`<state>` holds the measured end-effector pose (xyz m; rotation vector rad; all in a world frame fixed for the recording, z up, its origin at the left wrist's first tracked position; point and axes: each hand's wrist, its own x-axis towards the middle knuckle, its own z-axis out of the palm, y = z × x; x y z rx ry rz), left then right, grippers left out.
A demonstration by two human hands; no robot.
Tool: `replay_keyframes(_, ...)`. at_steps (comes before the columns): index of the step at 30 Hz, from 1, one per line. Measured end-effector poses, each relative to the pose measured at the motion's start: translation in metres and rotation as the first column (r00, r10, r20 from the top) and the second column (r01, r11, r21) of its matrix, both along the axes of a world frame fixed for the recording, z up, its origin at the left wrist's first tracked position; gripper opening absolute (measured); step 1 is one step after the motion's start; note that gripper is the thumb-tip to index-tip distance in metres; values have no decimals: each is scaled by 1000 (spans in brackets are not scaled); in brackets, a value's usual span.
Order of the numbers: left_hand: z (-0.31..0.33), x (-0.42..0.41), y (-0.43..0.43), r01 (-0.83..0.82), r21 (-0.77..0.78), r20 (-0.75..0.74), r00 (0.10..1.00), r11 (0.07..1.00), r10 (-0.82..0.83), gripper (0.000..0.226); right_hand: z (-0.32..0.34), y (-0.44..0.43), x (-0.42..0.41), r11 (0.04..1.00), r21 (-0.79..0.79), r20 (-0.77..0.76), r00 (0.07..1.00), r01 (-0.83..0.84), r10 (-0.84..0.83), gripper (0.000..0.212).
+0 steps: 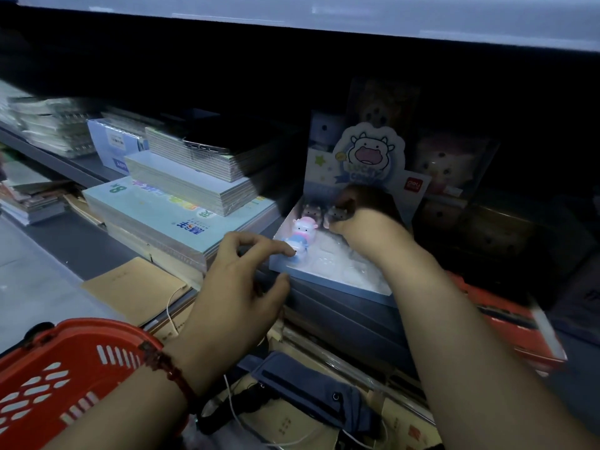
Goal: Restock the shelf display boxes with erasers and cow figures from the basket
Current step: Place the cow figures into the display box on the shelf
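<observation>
From the head camera I see the display box, pale blue with a cartoon cow header card, sitting at the front edge of the shelf, with the dim back of the shelf behind it. My right hand reaches into the back of the box and pinches a dark cow figure between thumb and curled fingers. Just beside it to the left stands a second dark figure. Nearer the box's front left corner a pink-and-white cow figure stands upright, and a blue cow figure sits directly in front of it. My left hand hovers at that corner, fingers loosely bent and holding nothing. Its index fingertip touches the blue cow figure, and its thumb lies apart, low against the box's front wall. A red bracelet circles that wrist. The red basket is below the shelf's front edge, close to my left forearm; I cannot see what is inside it. To the left of the box, stacked notebooks lie along the shelf.
</observation>
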<state>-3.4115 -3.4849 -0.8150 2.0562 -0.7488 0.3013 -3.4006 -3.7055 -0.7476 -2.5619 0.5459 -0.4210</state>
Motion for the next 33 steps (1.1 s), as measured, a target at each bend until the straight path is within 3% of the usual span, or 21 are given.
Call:
replay_keyframes(7, 4, -4, -4, 27, -82, -30, 999, 996, -30, 34, -15, 1, 14, 994, -48, -24, 995, 100, -102, 28)
replay_keyframes(10, 3, -4, -3, 29, -93, -46, 998, 995, -34, 36, -13, 8, 9, 981, -172, -34, 994, 93, -100, 31)
replay_keyframes(15, 1, 0, -1, 34, -196, -220, 972, 980, -78, 28, -7, 6, -7, 974, -225, -96, 995, 10, -32, 43)
replay_keyframes(17, 8, -2, -3, -15, -386, -394, 907, 922, -150, 19, -6, 7, -17, 976, -212, -86, 996, -39, 21, 49)
replay_keyframes(19, 18, -4, -4, -126, -621, -577, 742, 774, -342, 47, -6, 10, -27, 974, -221, 14, 998, -59, 63, 53)
replay_keyframes(22, 28, -6, 0, -215, -764, -606, 564, 608, -561, 70, -2, 25, -42, 961, -184, 209, 947, -207, 244, 27)
replay_keyframes(25, 33, -10, 1, -203, -786, -595, 504, 584, -626, 71, 9, 50, -58, 851, 28, 258, 827, -524, 500, 3)
replay_keyframes(27, 36, -10, 3, -191, -801, -580, 483, 567, -656, 70, 13, 60, -66, 738, 175, 177, 759, -651, 627, 17)
replay_keyframes(30, 37, -8, 4, -213, -812, -573, 465, 544, -674, 69, 12, 65, -68, 684, 240, 64, 714, -689, 697, 32)
replay_keyframes(33, 38, -9, 5, -244, -825, -563, 432, 510, -705, 64, 10, 66, -67, 685, 241, 88, 719, -687, 690, 31)
